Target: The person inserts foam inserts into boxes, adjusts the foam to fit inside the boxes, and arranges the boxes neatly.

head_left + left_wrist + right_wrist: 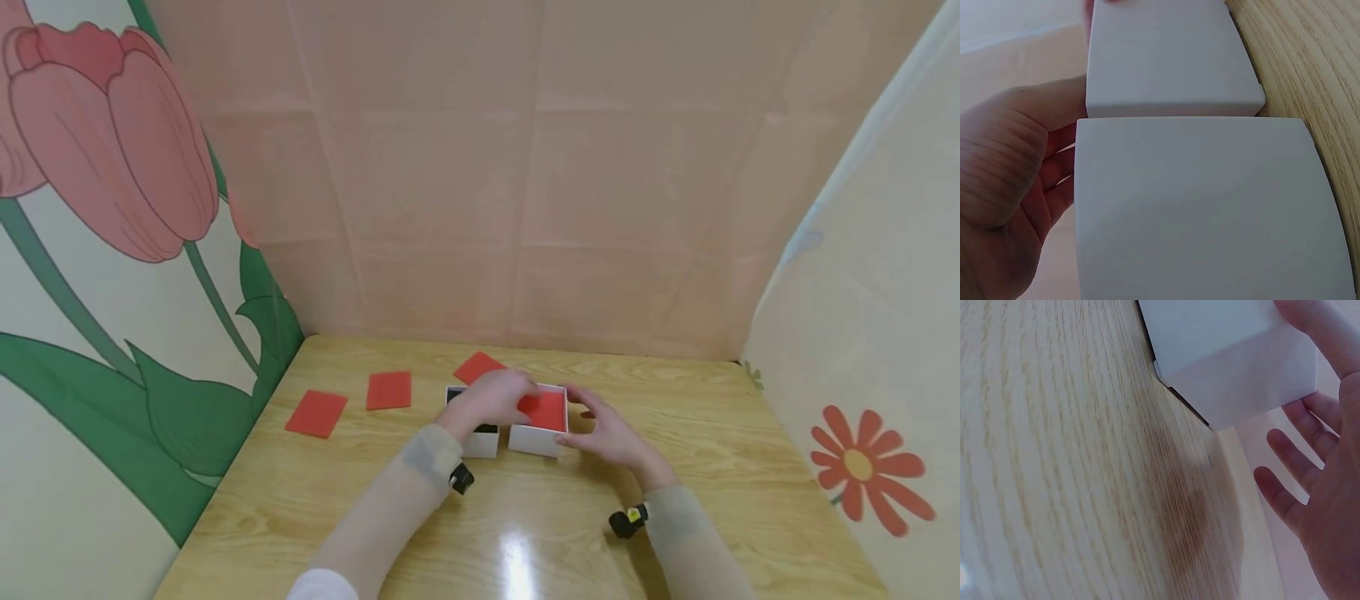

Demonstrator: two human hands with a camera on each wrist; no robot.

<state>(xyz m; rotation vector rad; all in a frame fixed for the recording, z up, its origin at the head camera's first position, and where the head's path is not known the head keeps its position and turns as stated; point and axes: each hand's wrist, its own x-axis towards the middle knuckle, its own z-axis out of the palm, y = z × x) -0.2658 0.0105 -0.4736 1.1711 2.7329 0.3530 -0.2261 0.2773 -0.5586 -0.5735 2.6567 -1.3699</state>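
Probably I'm seating the red square under my left hand, grip unclear; next, my right hand should steady the box it grips.

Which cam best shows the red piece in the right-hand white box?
Head: it looks down into the right-hand white box, so the red piece shows, partly hidden by the left hand. Both wrist views show only the box's outer walls, no red.

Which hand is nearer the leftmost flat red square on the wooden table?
Left. The left hand is over the open white boxes, right of the red square; the right hand is farther right.
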